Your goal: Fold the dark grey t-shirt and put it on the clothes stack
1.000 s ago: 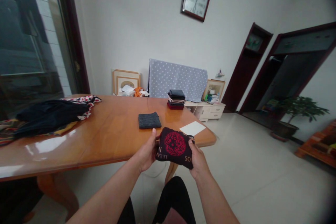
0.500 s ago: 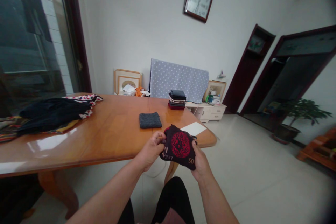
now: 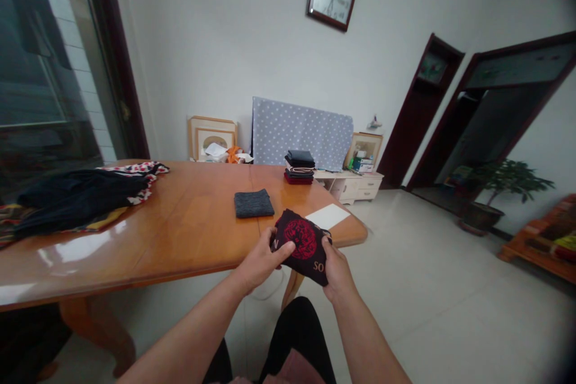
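Between my two hands is a small folded dark garment (image 3: 300, 241) with a round red print and pale letters, held in the air off the table's near edge. My left hand (image 3: 265, 257) grips its left side, thumb lying across the print. My right hand (image 3: 335, 267) is closed on the right side, thumb on top. Fingers under the cloth are hidden. On the table, just beyond my left hand, lies a folded dark grey garment (image 3: 254, 203). Farther back stands a neat stack of folded garments (image 3: 299, 168), grey, black, striped and dark red.
The glossy wooden table (image 3: 198, 222) spans left and centre. A loose heap of dark clothes (image 3: 85, 195) covers its left end. Near the right corner lies a white sheet (image 3: 327, 218). Behind are a white cabinet (image 3: 360, 187) and a dotted cloth cover (image 3: 301, 132).
My left thumb has moved from the garment's left edge onto its printed front. The garment is tilted a little differently, still held by both hands. The camera view has shifted slightly.
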The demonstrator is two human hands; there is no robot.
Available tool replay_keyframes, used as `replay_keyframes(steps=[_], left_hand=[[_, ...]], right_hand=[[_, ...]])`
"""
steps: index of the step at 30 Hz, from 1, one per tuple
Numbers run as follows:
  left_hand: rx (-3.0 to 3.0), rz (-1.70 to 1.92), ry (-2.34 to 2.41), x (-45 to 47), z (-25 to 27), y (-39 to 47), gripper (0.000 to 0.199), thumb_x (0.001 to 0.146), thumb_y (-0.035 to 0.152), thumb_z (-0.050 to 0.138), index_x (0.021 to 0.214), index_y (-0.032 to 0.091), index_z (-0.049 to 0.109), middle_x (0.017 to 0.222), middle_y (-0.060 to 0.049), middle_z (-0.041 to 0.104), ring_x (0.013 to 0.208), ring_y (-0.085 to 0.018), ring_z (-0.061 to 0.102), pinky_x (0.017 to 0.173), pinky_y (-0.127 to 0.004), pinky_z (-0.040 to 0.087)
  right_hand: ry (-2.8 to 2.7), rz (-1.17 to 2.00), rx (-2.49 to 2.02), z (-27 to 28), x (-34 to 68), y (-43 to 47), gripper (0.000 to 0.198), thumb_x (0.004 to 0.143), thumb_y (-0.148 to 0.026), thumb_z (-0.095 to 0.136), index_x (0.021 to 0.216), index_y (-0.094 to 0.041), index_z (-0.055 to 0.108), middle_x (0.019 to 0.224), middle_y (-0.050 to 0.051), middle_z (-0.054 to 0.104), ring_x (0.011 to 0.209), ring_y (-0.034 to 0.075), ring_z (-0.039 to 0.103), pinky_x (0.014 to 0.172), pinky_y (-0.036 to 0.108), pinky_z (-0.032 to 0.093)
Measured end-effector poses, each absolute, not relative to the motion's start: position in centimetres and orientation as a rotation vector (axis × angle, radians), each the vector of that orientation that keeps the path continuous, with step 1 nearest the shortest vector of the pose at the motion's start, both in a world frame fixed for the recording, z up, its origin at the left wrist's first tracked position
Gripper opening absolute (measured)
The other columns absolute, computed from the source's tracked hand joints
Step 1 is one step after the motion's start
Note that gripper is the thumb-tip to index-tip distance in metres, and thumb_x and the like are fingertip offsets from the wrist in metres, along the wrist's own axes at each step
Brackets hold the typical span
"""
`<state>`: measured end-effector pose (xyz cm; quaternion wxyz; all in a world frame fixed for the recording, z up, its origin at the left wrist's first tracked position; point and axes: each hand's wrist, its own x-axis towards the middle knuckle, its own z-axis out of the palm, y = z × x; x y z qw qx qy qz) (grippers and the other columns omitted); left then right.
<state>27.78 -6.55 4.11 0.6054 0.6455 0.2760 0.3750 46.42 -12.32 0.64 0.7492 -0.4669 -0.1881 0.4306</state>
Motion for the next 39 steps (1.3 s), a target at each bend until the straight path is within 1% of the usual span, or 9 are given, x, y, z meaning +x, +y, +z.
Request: replay_keyframes(steps=[3, 6, 11, 13, 15, 20, 27, 35, 39], left_hand=[[1.484, 0.948, 0.7, 28.3, 3.5, -6.3, 0.049, 0.084, 0.056, 0.065, 0.112, 0.018, 0.051, 0.092, -0.004, 0.061, 0.074, -0.015, 0.058, 0.057, -0.024, 0.044], [1.373, 1.02, 0.65, 28.6, 3.1, -6.1, 0.043, 0.088, 0.052, 0.063, 0.113, 0.019, 0.049, 0.095, -0.004, 0.063, 0.078, -0.014, 0.061, 0.066, -0.025, 0.049], [1.16, 0.995, 0.575, 28.4, 3.1, -5.8, 0.071, 0.084, 0.042, 0.072, 0.141, 0.023, 0.035, 0.124, -0.012, 0.063, 0.103, -0.021, 0.066, 0.087, -0.034, 0.053], [1.114, 0.957, 0.571, 28.3, 3.3, -5.9, 0.072, 0.082, 0.041, 0.075, 0.141, 0.021, 0.039, 0.128, -0.013, 0.063, 0.111, -0.023, 0.064, 0.093, -0.035, 0.051], [1.08, 0.893, 0.56, 28.3, 3.4, -6.0, 0.064, 0.082, 0.043, 0.074, 0.136, 0.019, 0.05, 0.13, -0.014, 0.064, 0.114, -0.025, 0.064, 0.096, -0.035, 0.05], [0.993, 0.759, 0.613, 28.0, 3.6, -6.0, 0.054, 0.082, 0.051, 0.071, 0.12, 0.014, 0.066, 0.118, -0.017, 0.071, 0.101, -0.027, 0.07, 0.09, -0.036, 0.055], [0.95, 0.854, 0.649, 27.8, 3.9, -4.9, 0.047, 0.079, 0.038, 0.077, 0.119, 0.017, 0.066, 0.116, -0.014, 0.072, 0.09, -0.024, 0.073, 0.081, -0.033, 0.058], [0.928, 0.897, 0.687, 28.0, 4.6, -3.6, 0.044, 0.078, 0.033, 0.076, 0.118, 0.018, 0.064, 0.113, -0.014, 0.073, 0.092, -0.026, 0.072, 0.081, -0.036, 0.058], [0.922, 0.901, 0.715, 28.1, 4.8, -2.1, 0.043, 0.078, 0.035, 0.076, 0.116, 0.02, 0.064, 0.11, -0.013, 0.074, 0.083, -0.024, 0.073, 0.076, -0.037, 0.059]], right_hand=[[-0.421, 0.959, -1.047, 0.9, 46.2, -12.4, 0.054, 0.08, -0.047, 0.073, 0.124, -0.016, 0.066, 0.111, 0.012, 0.074, 0.104, 0.029, 0.07, 0.09, 0.042, 0.059], [-0.442, 0.979, -1.041, 0.9, 46.0, -12.5, 0.053, 0.081, -0.044, 0.074, 0.124, -0.016, 0.066, 0.111, 0.011, 0.074, 0.104, 0.027, 0.071, 0.09, 0.039, 0.058], [-0.495, 0.949, -1.033, 0.3, 46.2, -12.3, 0.055, 0.081, -0.048, 0.072, 0.126, -0.018, 0.065, 0.114, 0.01, 0.073, 0.106, 0.026, 0.069, 0.091, 0.038, 0.057], [-0.518, 0.916, -1.061, -0.1, 46.3, -12.2, 0.057, 0.081, -0.052, 0.071, 0.128, -0.019, 0.064, 0.116, 0.009, 0.073, 0.108, 0.026, 0.069, 0.092, 0.039, 0.057], [-0.551, 0.876, -1.102, -0.4, 46.5, -12.2, 0.058, 0.081, -0.055, 0.069, 0.128, -0.02, 0.064, 0.116, 0.008, 0.072, 0.11, 0.027, 0.068, 0.094, 0.039, 0.056], [-0.648, 0.849, -1.126, -0.4, 46.3, -12.3, 0.057, 0.081, -0.056, 0.068, 0.125, -0.02, 0.067, 0.118, 0.008, 0.072, 0.112, 0.027, 0.066, 0.099, 0.04, 0.052], [-0.656, 0.94, -1.041, 0.2, 45.6, -11.7, 0.057, 0.084, -0.059, 0.063, 0.126, -0.019, 0.067, 0.125, 0.009, 0.068, 0.118, 0.027, 0.063, 0.102, 0.041, 0.05], [-0.67, 0.911, -1.14, -0.5, 46.5, -8.9, 0.059, 0.08, -0.062, 0.067, 0.123, -0.021, 0.068, 0.119, 0.008, 0.071, 0.114, 0.028, 0.065, 0.1, 0.041, 0.05], [-0.737, 0.91, -1.15, -0.2, 46.5, -7.4, 0.058, 0.082, -0.063, 0.063, 0.122, -0.022, 0.069, 0.122, 0.007, 0.07, 0.117, 0.027, 0.063, 0.102, 0.041, 0.049]])
